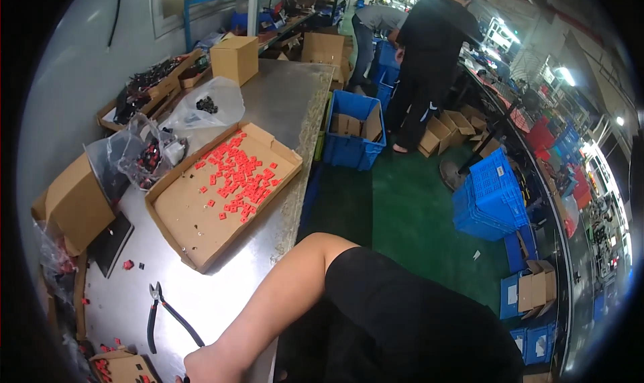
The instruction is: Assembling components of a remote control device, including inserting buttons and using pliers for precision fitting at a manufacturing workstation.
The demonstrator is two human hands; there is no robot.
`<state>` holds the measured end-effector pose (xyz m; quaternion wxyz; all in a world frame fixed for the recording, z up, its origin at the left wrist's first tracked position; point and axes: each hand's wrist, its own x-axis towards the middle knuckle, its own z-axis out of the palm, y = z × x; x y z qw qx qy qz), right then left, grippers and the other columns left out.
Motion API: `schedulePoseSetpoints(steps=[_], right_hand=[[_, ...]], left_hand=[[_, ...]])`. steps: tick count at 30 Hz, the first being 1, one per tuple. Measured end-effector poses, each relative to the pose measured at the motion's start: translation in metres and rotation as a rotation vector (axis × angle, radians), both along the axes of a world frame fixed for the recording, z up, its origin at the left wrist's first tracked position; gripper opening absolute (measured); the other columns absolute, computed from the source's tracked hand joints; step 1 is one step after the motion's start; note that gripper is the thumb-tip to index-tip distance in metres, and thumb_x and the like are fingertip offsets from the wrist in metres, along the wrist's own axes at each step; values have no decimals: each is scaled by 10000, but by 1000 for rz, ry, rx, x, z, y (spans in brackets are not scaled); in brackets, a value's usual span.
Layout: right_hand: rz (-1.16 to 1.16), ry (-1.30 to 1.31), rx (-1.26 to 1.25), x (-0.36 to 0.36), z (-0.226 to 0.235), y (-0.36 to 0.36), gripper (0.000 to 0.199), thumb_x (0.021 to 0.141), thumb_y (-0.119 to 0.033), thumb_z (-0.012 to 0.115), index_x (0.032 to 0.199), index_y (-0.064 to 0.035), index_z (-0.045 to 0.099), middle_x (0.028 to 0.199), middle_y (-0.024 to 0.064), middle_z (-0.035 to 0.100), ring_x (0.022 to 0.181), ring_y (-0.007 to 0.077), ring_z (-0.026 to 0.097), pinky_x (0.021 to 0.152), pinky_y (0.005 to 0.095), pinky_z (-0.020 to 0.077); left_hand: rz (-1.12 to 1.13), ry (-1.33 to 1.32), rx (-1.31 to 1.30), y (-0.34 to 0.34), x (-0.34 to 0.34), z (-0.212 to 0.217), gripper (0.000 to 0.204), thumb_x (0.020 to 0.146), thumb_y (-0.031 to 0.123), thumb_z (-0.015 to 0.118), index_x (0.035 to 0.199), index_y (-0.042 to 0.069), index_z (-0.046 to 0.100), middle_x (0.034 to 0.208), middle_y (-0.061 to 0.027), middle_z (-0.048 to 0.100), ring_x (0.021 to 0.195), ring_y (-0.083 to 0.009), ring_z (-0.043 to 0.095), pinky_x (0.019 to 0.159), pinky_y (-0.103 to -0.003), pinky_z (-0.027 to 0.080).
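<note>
My right hand [213, 364] is at the lower edge, with its forearm coming in from the right. The hand looks curled, and a small dark bit shows beside its fingers; most of the fingers are cut off by the frame. Just above it on the metal table [235, 296] lie cutting pliers [158, 302] with black handles spread apart, one handle end close to the knuckles. Left of the hand is a small cardboard tray [124, 364] of red and black parts. Farther off, a shallow cardboard tray [184, 239] holds many small red plastic parts [235, 175]. My left hand is out of view.
A dark flat pad [111, 245], open carton [77, 205] and plastic bags of parts [154, 156] line the table's left side. A closed box [235, 60] stands farther back. Right of the table are blue crates [355, 148] and two people [429, 54] on the green floor.
</note>
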<state>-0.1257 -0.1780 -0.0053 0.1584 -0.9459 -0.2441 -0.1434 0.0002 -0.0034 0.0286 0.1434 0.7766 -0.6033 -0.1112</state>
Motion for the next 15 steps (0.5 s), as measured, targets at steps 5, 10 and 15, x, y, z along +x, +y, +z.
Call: schedulePoseSetpoints(steps=[5, 10, 15], right_hand=[[-46, -6, -109, 9, -26, -10, 356, 1078, -400, 465, 1321, -271, 690, 1153, -15, 744, 1057, 168, 691, 861, 389, 537], [-34, -32, 26, 12, -36, -8, 346, 1059, -425, 491, 1266, -282, 729, 1060, -34, 746, 979, 159, 694, 826, 372, 544], [-160, 91, -100, 5, -6, 1, 407, 1000, -555, 553, 1268, -311, 738, 999, -46, 744, 896, 162, 698, 765, 373, 548]], left_hand=[[-8, -20, 29, -7, -3, 0, 669, 944, 300, 720, 1529, 90, 471, 1215, -253, 626, 1080, -443, 649, 904, -472, 538], [-417, -176, -498, -16, 14, -21, 638, 963, 330, 709, 1508, 76, 497, 1234, -249, 640, 1115, -433, 650, 931, -459, 531], [-874, -442, -960, -28, 53, -45, 646, 961, 334, 709, 1502, 52, 497, 1254, -256, 643, 1128, -436, 649, 939, -453, 531]])
